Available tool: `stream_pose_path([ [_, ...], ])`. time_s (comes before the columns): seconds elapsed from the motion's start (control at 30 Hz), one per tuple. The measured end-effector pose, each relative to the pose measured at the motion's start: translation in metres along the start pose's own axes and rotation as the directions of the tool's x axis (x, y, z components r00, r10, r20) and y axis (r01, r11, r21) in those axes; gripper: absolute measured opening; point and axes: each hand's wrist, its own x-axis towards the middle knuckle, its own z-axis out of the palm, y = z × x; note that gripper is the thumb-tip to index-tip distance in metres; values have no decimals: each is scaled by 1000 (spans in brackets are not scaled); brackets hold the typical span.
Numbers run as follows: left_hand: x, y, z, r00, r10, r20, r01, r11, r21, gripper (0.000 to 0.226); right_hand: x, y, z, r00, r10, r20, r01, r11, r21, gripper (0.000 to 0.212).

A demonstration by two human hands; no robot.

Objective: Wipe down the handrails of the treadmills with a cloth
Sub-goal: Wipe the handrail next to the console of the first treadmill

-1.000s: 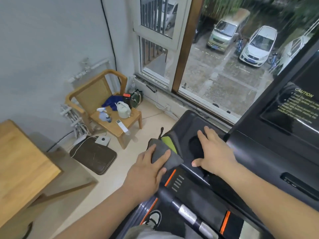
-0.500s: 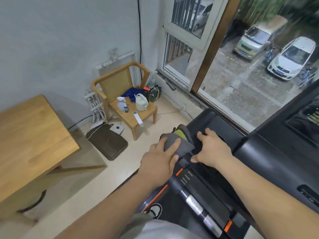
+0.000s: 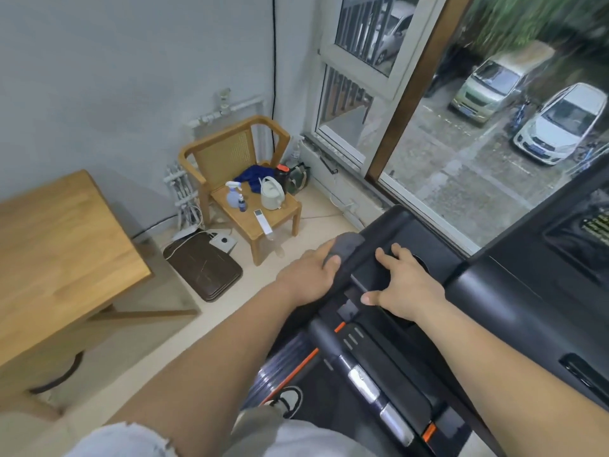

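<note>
Indoors, a person's hands meet on a black treadmill (image 3: 494, 291), whose console label (image 3: 596, 225) is too blurred to read. Left of the treadmill stand a wooden table (image 3: 59, 245) and a cane chair (image 3: 230, 153) carrying a spray bottle (image 3: 232, 194), jug (image 3: 272, 192) and remote (image 3: 262, 221). The right hand (image 3: 405, 285) lies flat on the treadmill's tray, fingers spread. The left hand (image 3: 306, 275) grips a grey cloth (image 3: 346, 245) against the far end of its handrail (image 3: 372, 245).

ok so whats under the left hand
A grey cloth, held by the left hand against the treadmill's black rail. The rail's surface beneath the cloth is covered, and part of the cloth is hidden by the hand.
</note>
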Motion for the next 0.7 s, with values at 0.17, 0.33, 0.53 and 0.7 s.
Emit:
stream_pose_path([
  [0.17,-80,-29,15,980,115,-161,-58,946,318,57,1,3,3,1000,-13,-3,13,1000,-8,105],
  [0.33,-124,-39,25,961,204,-189,-54,803,594,62,2,1,1,1000,7,29,-8,1000,7,105],
  [0.53,-17,10,1,998,-45,-35,50,987,154,59,3,-1,5,1000,21,15,-20,999,-26,106],
  [0.7,-55,2,10,994,22,-109,17,939,345,57,2,-1,10,1000,23,8,-22,997,-75,102],
])
